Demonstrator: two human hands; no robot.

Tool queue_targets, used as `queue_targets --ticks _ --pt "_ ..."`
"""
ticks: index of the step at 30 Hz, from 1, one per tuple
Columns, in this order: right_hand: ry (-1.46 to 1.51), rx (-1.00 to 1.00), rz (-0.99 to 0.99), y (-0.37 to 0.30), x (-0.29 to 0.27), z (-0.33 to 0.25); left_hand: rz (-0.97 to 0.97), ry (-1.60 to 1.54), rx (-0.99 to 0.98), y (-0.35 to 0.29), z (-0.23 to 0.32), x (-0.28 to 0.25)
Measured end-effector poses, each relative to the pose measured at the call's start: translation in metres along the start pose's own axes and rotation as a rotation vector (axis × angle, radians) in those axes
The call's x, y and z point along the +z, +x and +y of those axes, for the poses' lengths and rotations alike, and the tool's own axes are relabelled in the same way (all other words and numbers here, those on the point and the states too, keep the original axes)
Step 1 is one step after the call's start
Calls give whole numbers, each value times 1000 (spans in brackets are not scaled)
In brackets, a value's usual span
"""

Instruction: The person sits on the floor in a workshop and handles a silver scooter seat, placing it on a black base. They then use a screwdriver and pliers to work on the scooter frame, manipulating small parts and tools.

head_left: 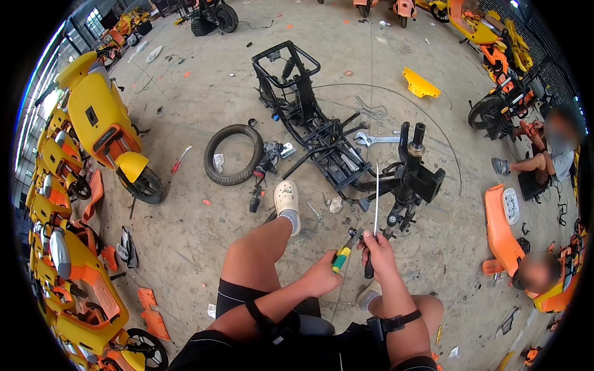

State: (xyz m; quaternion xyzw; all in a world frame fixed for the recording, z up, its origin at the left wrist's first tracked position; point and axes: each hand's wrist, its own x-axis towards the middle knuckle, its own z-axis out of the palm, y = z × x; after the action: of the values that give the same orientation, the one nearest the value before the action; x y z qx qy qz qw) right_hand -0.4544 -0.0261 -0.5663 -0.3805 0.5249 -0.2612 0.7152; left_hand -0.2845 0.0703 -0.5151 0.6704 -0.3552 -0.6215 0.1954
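Observation:
My left hand point(322, 275) is closed around pliers with yellow and green handles point(341, 259). Their jaws point up and away from me, beside a small dark part that I cannot make out. In my right hand point(382, 252) is a long screwdriver point(377, 201), its black handle low in the fist and its thin shaft pointing away. Just beyond both hands lies a stripped black scooter frame point(331, 154). Its front fork and steering tube point(414, 161) stand at the right end, close to the screwdriver shaft. A large adjustable wrench point(377, 140) lies by the frame.
A loose tyre point(209, 154) and a red-handled tool point(180, 159) lie left of the frame. Yellow scooters point(99, 114) line the left side. At the right sit a person point(541, 154) and an orange body panel point(504, 216); a yellow panel point(421, 84) lies farther back.

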Motion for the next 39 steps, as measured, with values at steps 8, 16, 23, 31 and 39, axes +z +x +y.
queue_targets --ticks 8,16,23,31,39 --pt "-5 -22 12 -3 3 -3 -12 25 -53 2 0 0" --pt "-42 5 0 1 -2 1 38 -23 -6 4 -9 7" --pt "-44 -18 1 -4 2 -4 70 -34 52 12 -22 11" --pt "-67 33 -39 -2 -3 2 40 -86 52 12 -30 13" --pt "-130 -39 -42 -6 -7 1 32 -72 114 22 -51 12"
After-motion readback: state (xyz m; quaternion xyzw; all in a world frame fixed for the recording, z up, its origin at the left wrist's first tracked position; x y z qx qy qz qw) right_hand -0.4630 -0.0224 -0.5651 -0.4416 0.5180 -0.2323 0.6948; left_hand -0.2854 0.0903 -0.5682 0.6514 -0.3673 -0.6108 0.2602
